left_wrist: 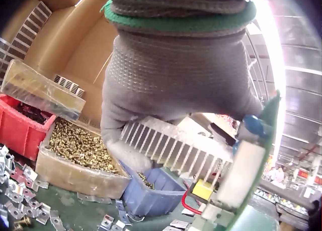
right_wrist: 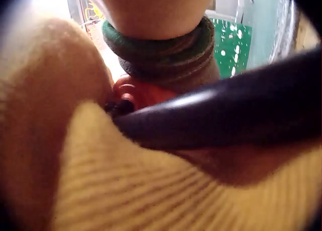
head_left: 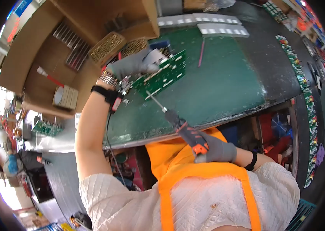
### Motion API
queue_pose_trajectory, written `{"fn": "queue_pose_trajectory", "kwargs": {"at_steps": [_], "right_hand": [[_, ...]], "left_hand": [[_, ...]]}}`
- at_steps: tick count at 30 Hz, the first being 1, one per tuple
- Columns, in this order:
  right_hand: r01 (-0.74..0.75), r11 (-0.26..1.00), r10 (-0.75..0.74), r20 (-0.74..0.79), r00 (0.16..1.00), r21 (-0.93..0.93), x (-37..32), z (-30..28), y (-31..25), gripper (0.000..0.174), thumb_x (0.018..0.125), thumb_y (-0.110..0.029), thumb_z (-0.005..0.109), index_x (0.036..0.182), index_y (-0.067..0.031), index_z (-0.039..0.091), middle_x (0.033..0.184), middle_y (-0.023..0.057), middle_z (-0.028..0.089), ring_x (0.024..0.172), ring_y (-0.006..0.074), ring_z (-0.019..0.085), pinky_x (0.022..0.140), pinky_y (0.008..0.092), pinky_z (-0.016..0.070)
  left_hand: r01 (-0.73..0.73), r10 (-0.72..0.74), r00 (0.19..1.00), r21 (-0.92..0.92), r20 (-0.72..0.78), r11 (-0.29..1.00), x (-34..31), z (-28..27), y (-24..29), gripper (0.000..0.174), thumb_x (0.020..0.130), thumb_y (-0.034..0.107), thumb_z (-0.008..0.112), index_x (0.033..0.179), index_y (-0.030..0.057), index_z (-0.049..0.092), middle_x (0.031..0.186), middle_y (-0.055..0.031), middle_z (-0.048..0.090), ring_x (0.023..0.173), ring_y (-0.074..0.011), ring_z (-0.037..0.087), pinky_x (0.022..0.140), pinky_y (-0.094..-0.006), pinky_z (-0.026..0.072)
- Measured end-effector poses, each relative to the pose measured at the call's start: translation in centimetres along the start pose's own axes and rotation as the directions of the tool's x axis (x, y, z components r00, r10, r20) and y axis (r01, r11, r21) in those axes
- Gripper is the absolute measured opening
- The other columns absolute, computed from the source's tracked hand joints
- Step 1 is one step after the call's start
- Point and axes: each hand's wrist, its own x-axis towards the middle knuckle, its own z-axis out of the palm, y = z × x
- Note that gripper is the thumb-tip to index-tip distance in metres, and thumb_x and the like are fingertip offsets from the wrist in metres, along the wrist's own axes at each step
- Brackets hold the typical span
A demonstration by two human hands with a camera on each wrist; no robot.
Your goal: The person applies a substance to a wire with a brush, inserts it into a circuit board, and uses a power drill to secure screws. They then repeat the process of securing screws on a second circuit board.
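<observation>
Bins first: red bin (left_wrist: 20,135) holds dark parts, cardboard tray (left_wrist: 70,173) is full of brass screws (left_wrist: 75,143), blue bin (left_wrist: 156,195) contents barely visible. Gloved left hand (head_left: 130,65) curls its fingers round the finned heatsink (left_wrist: 176,148) on the green circuit board (head_left: 162,75), held tilted over the green mat (head_left: 216,84). Orange-black electric screwdriver (head_left: 183,131) runs diagonally, bit pointing up-left at the board's near edge, handle down-right in the right hand (head_left: 218,150), fingers wrapped round the grip.

Head looks down at circuit board (head_left: 161,75); wrists close, right likely obstructed.
</observation>
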Motion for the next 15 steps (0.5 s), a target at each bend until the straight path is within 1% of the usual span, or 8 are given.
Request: {"fn": "queue_pose_trajectory", "kwargs": {"at_steps": [2,4,7,8,9,12,14,15], "right_hand": [[-0.014,0.990,0.009,-0.037,0.999,-0.138,-1.2,-0.6,-0.9,0.101,0.070,-0.022,0.085,0.149,0.0003,0.025,0.137,0.0121,0.045,0.128,0.0188,0.043,0.107,0.0322,0.0359],[0.117,0.987,-0.131,-0.125,0.983,-0.114,-0.2,-2.1,-0.6,0.103,0.069,-0.019,0.086,0.149,-0.0006,0.024,0.135,0.0117,0.047,0.124,0.0176,0.045,0.104,0.0316,0.0381],[0.281,0.954,-0.300,-0.285,0.910,-0.105,2.7,-4.6,-3.4,0.104,0.070,-0.014,0.083,0.151,-0.0026,0.020,0.135,0.0117,0.046,0.122,0.0177,0.046,0.103,0.0317,0.0390],[0.329,0.939,-0.343,-0.289,0.894,-0.099,3.6,-5.1,-4.5,0.104,0.071,-0.012,0.082,0.152,-0.0041,0.018,0.129,0.0114,0.049,0.113,0.0173,0.051,0.096,0.0316,0.0436],[0.375,0.923,-0.384,-0.292,0.876,-0.089,4.3,-5.5,-5.3,0.105,0.071,-0.010,0.081,0.153,-0.0057,0.016,0.123,0.0111,0.053,0.104,0.0169,0.056,0.089,0.0315,0.0482],[0.243,0.969,-0.248,-0.223,0.943,-0.051,5.9,-6.4,-7.3,0.104,0.071,-0.008,0.079,0.154,-0.0073,0.015,0.101,0.0082,0.059,0.078,0.0141,0.060,0.068,0.0300,0.0520],[0.241,0.968,-0.250,-0.262,0.932,-0.069,6.8,-6.6,-7.2,0.103,0.071,-0.007,0.079,0.153,-0.0077,0.016,0.092,0.0065,0.058,0.069,0.0131,0.059,0.061,0.0295,0.0508],[0.232,0.969,-0.247,-0.304,0.920,-0.085,7.4,-6.6,-7.2,0.102,0.072,-0.006,0.079,0.153,-0.0081,0.017,0.083,0.0047,0.058,0.060,0.0120,0.057,0.054,0.0290,0.0497]], "left_hand": [[0.024,-0.022,1.000,-0.085,0.020,0.996,-0.1,0.2,-0.2,0.080,0.077,0.034,0.076,0.138,-0.0022,0.040,0.118,-0.0097,0.057,0.106,-0.0150,0.053,0.092,-0.0291,0.0443],[-0.064,0.068,0.997,-0.132,0.025,0.989,-0.1,1.0,0.5,0.062,0.075,0.032,0.080,0.121,0.0011,0.052,0.100,-0.0042,0.061,0.091,-0.0115,0.056,0.079,-0.0269,0.0480],[-0.034,0.033,0.999,0.044,0.010,0.998,-0.5,1.6,0.6,0.083,0.070,0.038,0.085,0.129,-0.0017,0.043,0.101,-0.0086,0.062,0.088,-0.0151,0.060,0.075,-0.0285,0.0513],[-0.072,0.076,0.997,0.110,-0.029,0.991,-0.6,2.0,0.2,0.086,0.069,0.038,0.086,0.130,-0.0025,0.042,0.102,-0.0097,0.062,0.088,-0.0164,0.061,0.074,-0.0290,0.0520],[0.166,-0.168,0.985,0.077,0.024,0.983,-1.6,2.3,3.7,0.093,0.068,0.037,0.087,0.136,-0.0037,0.038,0.107,-0.0127,0.062,0.094,-0.0199,0.062,0.077,-0.0316,0.0525],[0.047,-0.038,0.996,0.116,-0.078,0.992,-2.0,3.2,3.7,0.100,0.068,0.027,0.086,0.145,-0.0013,0.030,0.106,-0.0115,0.060,0.092,-0.0167,0.061,0.079,-0.0289,0.0516],[0.216,-0.216,0.976,0.070,-0.016,0.974,-2.0,2.4,2.6,0.096,0.072,0.031,0.083,0.146,-0.0012,0.032,0.108,-0.0112,0.060,0.094,-0.0165,0.060,0.082,-0.0303,0.0510],[0.066,-0.067,0.997,-0.026,-0.025,0.997,-1.3,1.5,-0.3,0.094,0.074,0.033,0.081,0.146,-0.0013,0.032,0.109,-0.0123,0.061,0.095,-0.0179,0.061,0.084,-0.0319,0.0507]]}}
